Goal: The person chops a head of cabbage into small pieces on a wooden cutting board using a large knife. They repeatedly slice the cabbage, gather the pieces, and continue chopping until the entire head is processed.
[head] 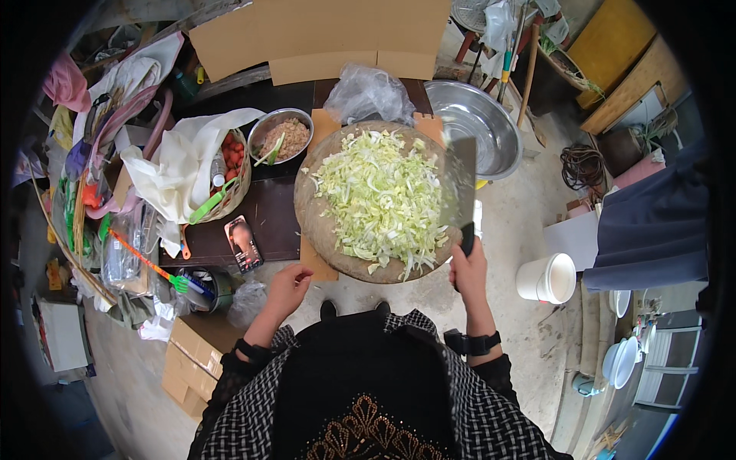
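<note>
My right hand [470, 265] grips the dark handle of a cleaver [461, 187], its broad blade upright at the right edge of a round wooden chopping block [313, 233]. Bits of green cling to the blade. A wide heap of chopped pale-green cabbage [382, 198] covers most of the block, some shreds reaching its front edge. My left hand [289, 289] hangs left of the block's near side, fingers loosely curled, apparently holding nothing; whether the fingertips meet is hard to tell.
A steel bowl of minced meat [286, 138] and a basket [244, 184] of red fruit stand left of the block. A lit phone [244, 244] lies on the dark table [276, 215]. Behind are a plastic bag [371, 95] and a large steel basin [483, 129]. A white bucket [546, 279] stands right.
</note>
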### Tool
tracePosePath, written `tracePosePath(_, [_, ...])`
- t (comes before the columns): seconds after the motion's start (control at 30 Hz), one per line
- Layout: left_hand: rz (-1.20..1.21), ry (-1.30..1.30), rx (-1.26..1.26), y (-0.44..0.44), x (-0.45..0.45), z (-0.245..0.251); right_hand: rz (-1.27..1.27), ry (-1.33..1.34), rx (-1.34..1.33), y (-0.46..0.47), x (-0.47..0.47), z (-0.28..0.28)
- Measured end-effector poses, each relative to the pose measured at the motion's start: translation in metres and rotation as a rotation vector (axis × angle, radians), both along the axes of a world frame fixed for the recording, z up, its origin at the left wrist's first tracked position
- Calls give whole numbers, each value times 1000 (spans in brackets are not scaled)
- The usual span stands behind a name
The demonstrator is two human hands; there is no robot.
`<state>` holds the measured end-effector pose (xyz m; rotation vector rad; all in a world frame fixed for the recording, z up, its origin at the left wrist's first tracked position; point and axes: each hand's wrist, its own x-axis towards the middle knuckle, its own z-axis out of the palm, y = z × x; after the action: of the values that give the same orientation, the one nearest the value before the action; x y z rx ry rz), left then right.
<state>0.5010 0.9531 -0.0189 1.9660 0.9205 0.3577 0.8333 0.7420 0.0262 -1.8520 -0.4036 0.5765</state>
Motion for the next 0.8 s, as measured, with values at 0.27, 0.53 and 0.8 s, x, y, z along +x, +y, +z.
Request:
tracePosePath(0.27, [9,16,23,2,-9,-8,-27,153,-19,-13,-7,-27])
tracePosePath(0.53, [-7,44,8,3,6,1,100,59,77,49,-21,-21])
tracePosePath(0.8, [-12,-24,63,6,6,2,254,-530,-275,83,-18,0])
